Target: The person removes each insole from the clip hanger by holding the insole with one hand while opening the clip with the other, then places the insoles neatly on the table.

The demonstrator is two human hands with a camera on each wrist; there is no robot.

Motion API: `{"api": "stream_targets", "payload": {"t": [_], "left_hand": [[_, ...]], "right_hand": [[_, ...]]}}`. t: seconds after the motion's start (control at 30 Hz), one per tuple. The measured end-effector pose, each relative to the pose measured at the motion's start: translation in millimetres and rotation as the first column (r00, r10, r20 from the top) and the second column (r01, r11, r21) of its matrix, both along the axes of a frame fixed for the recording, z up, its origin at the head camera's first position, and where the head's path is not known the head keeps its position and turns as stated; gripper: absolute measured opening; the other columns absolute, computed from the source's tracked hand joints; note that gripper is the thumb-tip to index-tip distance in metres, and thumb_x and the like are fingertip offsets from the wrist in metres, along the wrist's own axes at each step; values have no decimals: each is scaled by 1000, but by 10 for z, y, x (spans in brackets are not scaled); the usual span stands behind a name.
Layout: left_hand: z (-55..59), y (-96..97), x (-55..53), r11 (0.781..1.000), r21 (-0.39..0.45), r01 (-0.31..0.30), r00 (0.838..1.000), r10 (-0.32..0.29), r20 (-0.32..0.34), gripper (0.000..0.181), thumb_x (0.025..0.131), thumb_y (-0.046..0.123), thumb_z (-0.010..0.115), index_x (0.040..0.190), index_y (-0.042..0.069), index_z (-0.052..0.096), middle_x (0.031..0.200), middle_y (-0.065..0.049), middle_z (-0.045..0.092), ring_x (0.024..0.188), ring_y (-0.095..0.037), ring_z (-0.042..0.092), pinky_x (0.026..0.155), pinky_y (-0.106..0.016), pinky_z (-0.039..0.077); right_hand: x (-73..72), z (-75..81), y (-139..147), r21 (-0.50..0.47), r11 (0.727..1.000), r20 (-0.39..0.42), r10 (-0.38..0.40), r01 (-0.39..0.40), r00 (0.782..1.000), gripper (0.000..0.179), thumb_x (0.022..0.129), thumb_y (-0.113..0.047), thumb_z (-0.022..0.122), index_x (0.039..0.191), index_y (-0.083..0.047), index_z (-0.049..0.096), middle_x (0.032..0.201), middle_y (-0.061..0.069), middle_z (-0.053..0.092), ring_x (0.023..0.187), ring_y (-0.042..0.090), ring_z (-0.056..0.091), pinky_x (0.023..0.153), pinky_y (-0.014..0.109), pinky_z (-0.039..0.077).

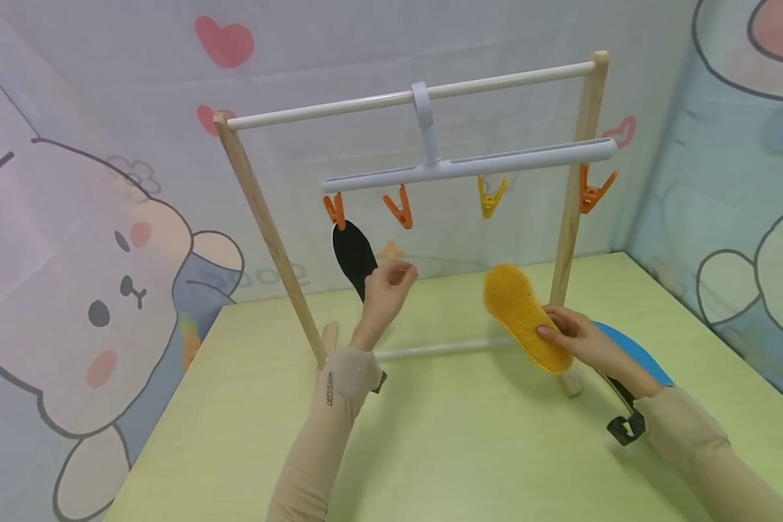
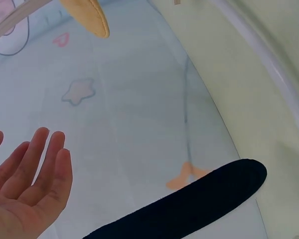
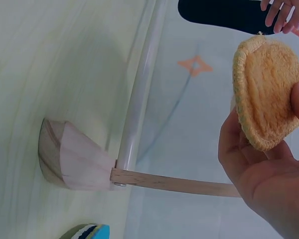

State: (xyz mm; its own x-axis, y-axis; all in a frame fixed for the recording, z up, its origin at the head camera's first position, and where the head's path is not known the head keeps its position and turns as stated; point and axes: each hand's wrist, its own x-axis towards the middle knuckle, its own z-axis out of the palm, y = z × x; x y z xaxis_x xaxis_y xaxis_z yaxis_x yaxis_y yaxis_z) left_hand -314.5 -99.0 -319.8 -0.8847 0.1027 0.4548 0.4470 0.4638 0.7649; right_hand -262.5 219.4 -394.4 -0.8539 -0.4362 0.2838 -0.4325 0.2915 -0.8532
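My right hand [image 1: 577, 335] pinches a fuzzy yellow insole [image 1: 518, 315] between thumb and fingers, holding it above the table. In the right wrist view the insole [image 3: 271, 89] is seen nearly end-on. A black insole [image 1: 354, 250] hangs from an orange clip [image 1: 336, 212] at the left end of the white hanger [image 1: 453, 170]. My left hand [image 1: 388, 286] is raised just in front of that black insole. The left wrist view shows the left hand [image 2: 30, 184] holding nothing, its fingers loosely bent and apart from the black insole [image 2: 189, 204].
The hanger hooks over the white top rod [image 1: 339, 109] of a wooden-legged rack. Along it hang another orange clip [image 1: 401, 209], a yellow clip [image 1: 491, 199] and a far-right orange clip [image 1: 594, 192]. A blue item [image 1: 633, 353] lies on the table [image 1: 444, 449], partly behind the right forearm.
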Motion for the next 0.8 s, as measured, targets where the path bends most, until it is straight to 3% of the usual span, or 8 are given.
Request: {"api": "stream_targets", "payload": {"t": [0.2, 0.4, 0.8], "left_hand": [[-45, 8, 118, 1000, 7, 24, 999, -24, 24, 19, 87, 21, 56, 97, 8, 65, 88, -11, 70, 83, -22, 66, 76, -36, 51], [-91, -15, 201, 999, 9, 48, 999, -48, 6, 21, 87, 21, 56, 101, 8, 64, 91, -13, 69, 83, -23, 66, 75, -38, 52], [-303, -51, 331, 997, -45, 56, 997, -54, 51, 24, 88, 23, 55, 104, 8, 63, 93, -10, 69, 84, -22, 65, 76, -34, 52]], "right_hand": [[26, -21, 72, 25, 1000, 4, 4, -4, 1000, 29, 93, -14, 45, 120, -3, 45, 99, -16, 59, 83, 4, 59, 70, 24, 52], [75, -23, 191, 30, 1000, 17, 4, -5, 1000, 28, 93, -13, 44, 120, -6, 45, 98, -13, 60, 81, 7, 60, 69, 27, 53], [180, -1, 362, 71, 996, -2, -59, 59, 998, 26, 93, -12, 45, 117, -3, 46, 95, -17, 60, 78, 6, 59, 67, 24, 52]]}}
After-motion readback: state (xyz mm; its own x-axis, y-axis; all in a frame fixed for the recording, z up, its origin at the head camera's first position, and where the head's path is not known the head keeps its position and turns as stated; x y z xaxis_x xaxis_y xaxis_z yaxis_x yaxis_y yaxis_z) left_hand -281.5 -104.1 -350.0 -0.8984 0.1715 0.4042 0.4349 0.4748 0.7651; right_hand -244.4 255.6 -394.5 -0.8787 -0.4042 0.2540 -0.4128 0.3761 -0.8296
